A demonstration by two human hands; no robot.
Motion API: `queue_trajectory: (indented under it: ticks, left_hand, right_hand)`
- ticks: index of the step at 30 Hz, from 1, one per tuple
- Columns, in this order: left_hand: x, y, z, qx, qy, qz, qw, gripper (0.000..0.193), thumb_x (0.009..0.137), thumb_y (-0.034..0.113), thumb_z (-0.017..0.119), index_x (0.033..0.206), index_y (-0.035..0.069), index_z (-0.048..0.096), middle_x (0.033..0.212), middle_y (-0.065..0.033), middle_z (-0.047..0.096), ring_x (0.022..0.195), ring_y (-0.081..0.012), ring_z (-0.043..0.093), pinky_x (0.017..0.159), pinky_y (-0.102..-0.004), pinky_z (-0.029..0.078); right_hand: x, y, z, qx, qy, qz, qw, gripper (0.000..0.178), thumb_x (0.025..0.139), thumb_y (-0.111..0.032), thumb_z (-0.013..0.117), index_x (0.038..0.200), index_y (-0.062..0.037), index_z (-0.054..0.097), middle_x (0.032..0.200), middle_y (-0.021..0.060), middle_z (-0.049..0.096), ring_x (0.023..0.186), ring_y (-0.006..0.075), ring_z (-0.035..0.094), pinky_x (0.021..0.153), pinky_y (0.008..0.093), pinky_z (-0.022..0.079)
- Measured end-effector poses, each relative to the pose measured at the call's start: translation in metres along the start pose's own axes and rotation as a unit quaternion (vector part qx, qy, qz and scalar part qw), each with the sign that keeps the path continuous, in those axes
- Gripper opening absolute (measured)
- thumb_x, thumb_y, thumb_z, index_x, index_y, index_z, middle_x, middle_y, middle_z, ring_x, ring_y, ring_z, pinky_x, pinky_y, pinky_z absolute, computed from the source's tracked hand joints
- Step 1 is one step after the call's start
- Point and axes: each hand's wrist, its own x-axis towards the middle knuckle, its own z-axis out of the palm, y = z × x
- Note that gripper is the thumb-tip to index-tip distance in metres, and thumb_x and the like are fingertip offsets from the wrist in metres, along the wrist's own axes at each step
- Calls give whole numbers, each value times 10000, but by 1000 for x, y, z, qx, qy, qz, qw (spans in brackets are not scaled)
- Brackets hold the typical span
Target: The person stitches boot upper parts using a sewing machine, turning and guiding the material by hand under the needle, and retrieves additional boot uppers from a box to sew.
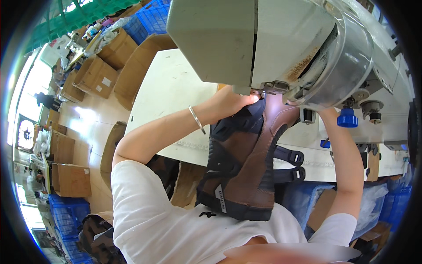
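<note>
A brown and black bag (246, 169) with stitched panels and a pale label hangs from the sewing machine (220, 44) down to my lap. Its upper end lies beneath the machine head, in a patch of light. My left hand (235, 102) pinches the bag's dark upper edge, the thumb close to the needle area. The needle itself is hidden from this side. My right forearm (345, 147) reaches up behind the machine head, which covers the fingers of that hand. Two black straps with buckles (295, 165) stick out to the right of the bag.
The white worktable (165, 83) extends left under the machine. A clear round guard (347, 57) and a blue knob (347, 118) project at its right. Cardboard boxes (96, 77) and blue crates (68, 218) stand on the left. Plastic-lined blue bins (303, 200) sit below the table's front edge.
</note>
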Motion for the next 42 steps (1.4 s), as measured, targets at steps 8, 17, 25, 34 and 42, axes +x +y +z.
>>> queue_trajectory:
  ticks: [8, 17, 25, 34, 42]
  left_hand:
    - [16, -18, -51, -181, -179, -190, 948, 343, 832, 282, 719, 1077, 65, 616, 1010, -5, 635, 934, -105, 595, 840, -263, 489]
    - [19, -63, -18, -427, -272, -261, 822, 371, 921, 226, 539, 1211, -5, 543, 1131, -135, 644, 990, -211, 648, 907, -332, 504]
    - [9, -50, -14, -392, -234, -153, 876, 374, 911, 204, 579, 1212, -11, 516, 1083, -92, 637, 971, -171, 638, 893, -315, 508]
    - [13, -20, -29, -212, -204, -182, 938, 474, 841, 230, 700, 1228, 17, 528, 1087, -59, 627, 948, -141, 625, 875, -273, 497]
    - [19, -7, -33, -136, -220, -130, 957, 661, 759, 196, 771, 1339, 73, 480, 1297, -21, 519, 1200, -131, 433, 1038, -281, 311]
  right_hand:
    - [-194, -193, -156, 217, 87, -116, 965, 423, 729, -247, 738, 1093, -72, 615, 1155, 143, 566, 1089, 340, 499, 939, 410, 369]
    - [-309, -242, -131, 273, 159, -92, 944, 594, 654, -105, 767, 1210, -52, 567, 1295, 298, 489, 1065, 387, 591, 876, 363, 476]
    - [-296, -233, -107, 258, 241, -148, 924, 406, 652, -23, 725, 1047, -112, 701, 1193, 287, 575, 911, 323, 680, 765, 292, 535]
    - [-286, -252, -77, 210, 306, -164, 914, 385, 626, -90, 724, 1009, -129, 722, 1095, 300, 613, 852, 322, 680, 713, 289, 545]
    - [-287, -259, -62, 164, 305, -190, 919, 366, 649, -82, 682, 1009, -125, 727, 1114, 305, 600, 872, 326, 674, 734, 291, 550]
